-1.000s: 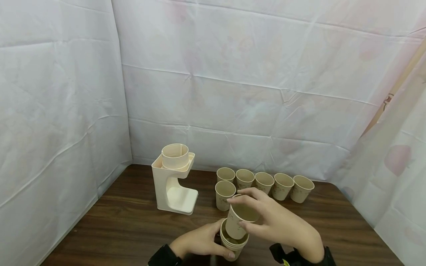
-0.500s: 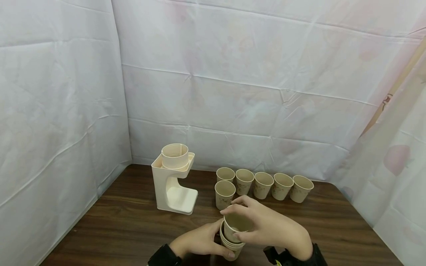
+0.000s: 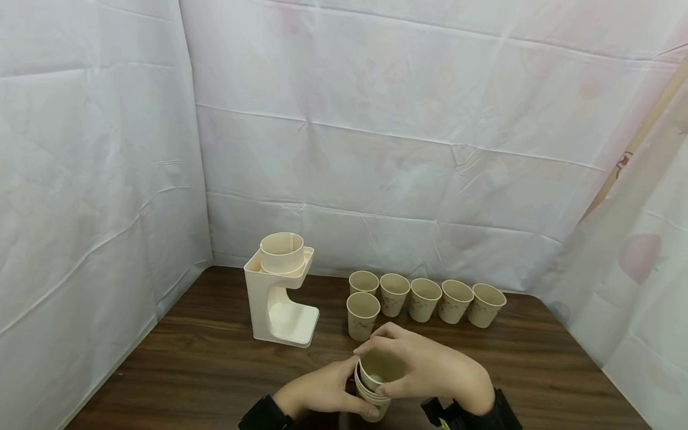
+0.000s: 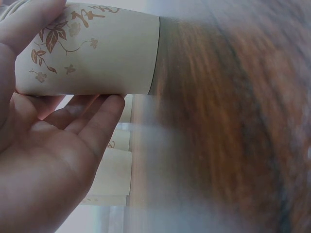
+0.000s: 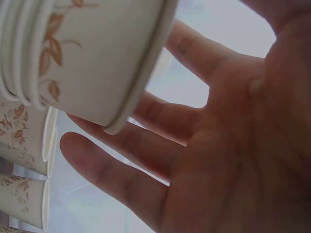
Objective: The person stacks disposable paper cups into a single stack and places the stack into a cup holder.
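My left hand [image 3: 325,388] grips a short stack of nested cream paper cups [image 3: 376,408] near the table's front edge. In the left wrist view, thumb and fingers lie round a cup [image 4: 102,53] printed with brown leaves. Above it, my right hand [image 3: 424,365] holds a top paper cup [image 3: 383,367] near its rim, between thumb and fingers. That cup sits partly inside the stack, and its rim stands above the other rims, as the cup wall [image 5: 104,58] in the right wrist view also shows.
Behind the hands, several upright paper cups [image 3: 424,298] stand in a row, with one cup [image 3: 362,316] in front of the row's left end. A cream stand [image 3: 263,304] with a round tube [image 3: 282,257] on top is at the left. White cloth [image 3: 376,149] hangs behind the table [image 3: 215,358].
My right hand has moved down and left, lowering its paper cup deeper into the stack. The left hand and its stack have hardly moved.
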A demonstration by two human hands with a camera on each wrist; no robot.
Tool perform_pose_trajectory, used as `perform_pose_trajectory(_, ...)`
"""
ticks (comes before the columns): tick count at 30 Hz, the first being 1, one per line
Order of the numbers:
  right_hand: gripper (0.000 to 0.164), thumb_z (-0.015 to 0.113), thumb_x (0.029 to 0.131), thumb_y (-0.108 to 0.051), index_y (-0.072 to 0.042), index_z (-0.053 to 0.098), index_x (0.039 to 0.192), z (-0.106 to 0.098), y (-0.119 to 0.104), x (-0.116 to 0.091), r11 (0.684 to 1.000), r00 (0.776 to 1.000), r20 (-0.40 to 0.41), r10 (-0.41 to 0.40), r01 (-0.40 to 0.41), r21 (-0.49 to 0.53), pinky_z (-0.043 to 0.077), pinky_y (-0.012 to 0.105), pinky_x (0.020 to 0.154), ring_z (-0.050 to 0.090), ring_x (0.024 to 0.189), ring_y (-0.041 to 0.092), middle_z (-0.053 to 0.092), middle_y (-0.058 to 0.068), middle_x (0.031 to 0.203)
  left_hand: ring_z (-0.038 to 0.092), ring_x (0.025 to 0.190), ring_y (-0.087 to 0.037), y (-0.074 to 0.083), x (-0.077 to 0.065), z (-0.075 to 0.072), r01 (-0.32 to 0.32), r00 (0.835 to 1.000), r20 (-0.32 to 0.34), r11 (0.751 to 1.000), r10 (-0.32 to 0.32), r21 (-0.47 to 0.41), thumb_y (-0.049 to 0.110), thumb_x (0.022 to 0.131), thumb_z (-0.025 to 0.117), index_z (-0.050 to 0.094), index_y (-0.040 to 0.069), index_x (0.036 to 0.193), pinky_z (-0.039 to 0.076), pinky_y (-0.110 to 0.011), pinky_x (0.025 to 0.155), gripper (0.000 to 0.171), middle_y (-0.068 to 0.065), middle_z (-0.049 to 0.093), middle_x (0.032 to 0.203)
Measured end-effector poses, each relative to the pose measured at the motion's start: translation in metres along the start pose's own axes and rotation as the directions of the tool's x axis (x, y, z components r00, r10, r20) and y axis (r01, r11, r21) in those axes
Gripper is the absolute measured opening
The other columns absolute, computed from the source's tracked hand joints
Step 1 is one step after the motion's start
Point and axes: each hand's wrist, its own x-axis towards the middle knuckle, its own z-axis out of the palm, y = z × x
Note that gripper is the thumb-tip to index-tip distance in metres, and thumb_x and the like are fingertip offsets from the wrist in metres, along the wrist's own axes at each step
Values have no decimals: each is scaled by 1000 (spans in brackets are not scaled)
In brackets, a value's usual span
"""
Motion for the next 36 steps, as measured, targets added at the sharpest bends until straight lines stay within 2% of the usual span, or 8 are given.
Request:
perform_pose_trajectory(7,61,78,70,-31,-33,52,126,6,7,5,1000,999,50,-3,2,18,50,30,81,51,98,8,52,-7,114,50,110,-6,1,0,0,-13,1000,12,1000,13,-14,37,84,68,39,20,133,42,-29,96,60,2,58,123)
perform_pose_trajectory(12,65,79,67,-30,-32,52,126,10,9,6,1000,998,65,-3,2,21,49,31,81,51,98,8,53,-5,114,50,109,-6,2,0,0,-14,1000,16,1000,14,-20,36,84,68,43,19,131,43,-28,95,56,2,59,121)
perform_pose_trajectory(22,65,79,67,-38,-31,52,126,12,12,7,1000,997,78,-16,14,19,49,32,82,50,100,9,53,-5,114,52,110,-11,1,0,1,-37,999,24,999,38,-40,34,84,68,45,16,128,43,-28,95,53,4,60,119)
perform_pose_trajectory(30,62,73,70,-57,-31,54,123,11,13,8,1000,997,70,-15,14,21,49,31,83,49,100,8,54,-7,110,52,110,-10,1,-1,1,-24,1000,14,1000,24,-5,39,83,68,45,19,129,42,-28,95,55,10,60,116)
perform_pose_trajectory(36,61,72,70,-57,-30,55,122,11,15,9,1000,997,70,-17,15,20,49,31,83,49,100,8,54,-8,109,52,110,-11,1,-1,1,-33,999,22,999,34,-23,37,84,68,43,19,130,42,-28,95,55,9,61,116)
